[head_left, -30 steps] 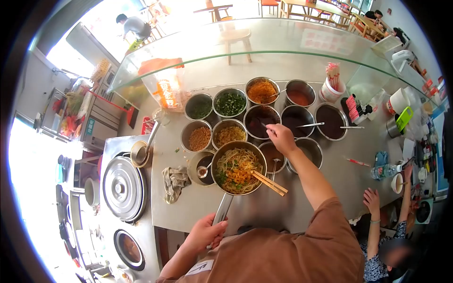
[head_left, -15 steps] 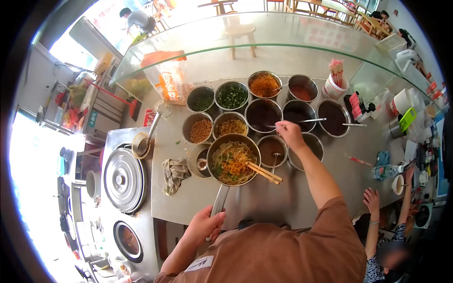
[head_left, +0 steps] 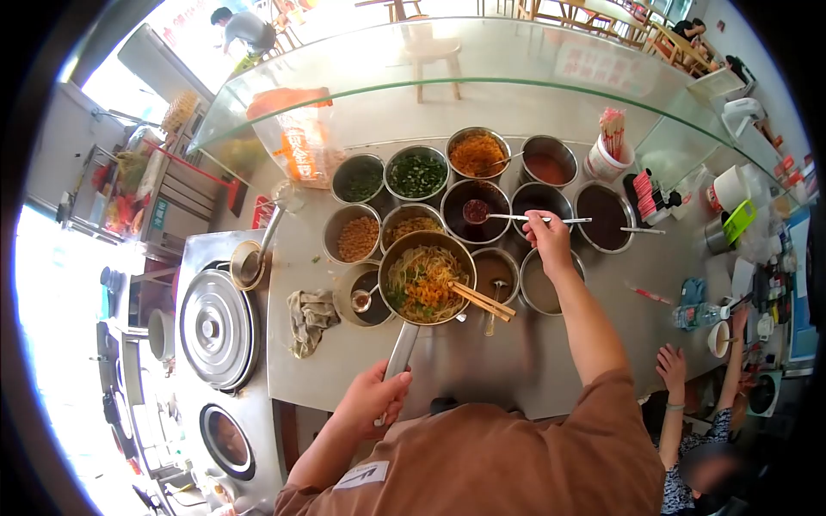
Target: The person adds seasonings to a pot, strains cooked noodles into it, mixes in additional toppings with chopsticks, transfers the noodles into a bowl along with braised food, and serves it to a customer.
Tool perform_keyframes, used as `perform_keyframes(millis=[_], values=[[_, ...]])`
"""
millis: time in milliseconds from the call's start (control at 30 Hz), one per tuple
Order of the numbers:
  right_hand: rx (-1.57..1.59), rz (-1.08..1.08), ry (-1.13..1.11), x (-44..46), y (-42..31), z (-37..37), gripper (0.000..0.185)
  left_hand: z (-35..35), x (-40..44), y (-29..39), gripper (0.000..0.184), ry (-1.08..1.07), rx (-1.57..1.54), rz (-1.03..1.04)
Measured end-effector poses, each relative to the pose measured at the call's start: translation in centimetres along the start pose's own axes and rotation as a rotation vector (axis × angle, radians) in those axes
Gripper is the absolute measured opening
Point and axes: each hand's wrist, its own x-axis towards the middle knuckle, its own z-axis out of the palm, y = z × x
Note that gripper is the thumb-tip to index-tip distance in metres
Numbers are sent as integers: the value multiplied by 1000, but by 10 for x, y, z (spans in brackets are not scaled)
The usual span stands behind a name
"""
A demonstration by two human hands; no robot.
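My left hand (head_left: 376, 396) is wrapped around the handle of a saucepan (head_left: 404, 348), held over the front of the counter. Inside are noodles (head_left: 422, 275) topped with shredded orange bits and chopped greens; a pair of wooden chopsticks (head_left: 483, 299) rests in it, sticking out right. My right hand (head_left: 547, 236) pinches a long-handled ladle (head_left: 476, 211), whose bowl holds dark red sauce above a steel pot of dark sauce (head_left: 460, 236). Beside that, partly behind my hand, is another dark-filled pot (head_left: 542, 199).
Steel pots hold chopped greens (head_left: 417, 175), peanuts (head_left: 357, 238) and an orange topping (head_left: 477, 156). A cloth (head_left: 311, 322) lies left, near a lidded stove pot (head_left: 215, 327). A glass screen (head_left: 482, 79) borders the back. At right, another person's hand (head_left: 671, 368) is near the counter edge.
My right hand has moved slightly right, and the ladle's bowl, sunk in the dark sauce before, is now raised and filled. My left hand still holds the saucepan.
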Motion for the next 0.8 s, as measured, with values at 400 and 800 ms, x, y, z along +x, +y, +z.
perform_keyframes(millis=[400, 800], values=[[-238, -376, -339, -87, -77, 8, 24, 8, 31, 15, 18, -106, 41, 39], [159, 16, -40, -18, -15, -5, 23, 20, -19, -1, 19, 34, 9, 54]])
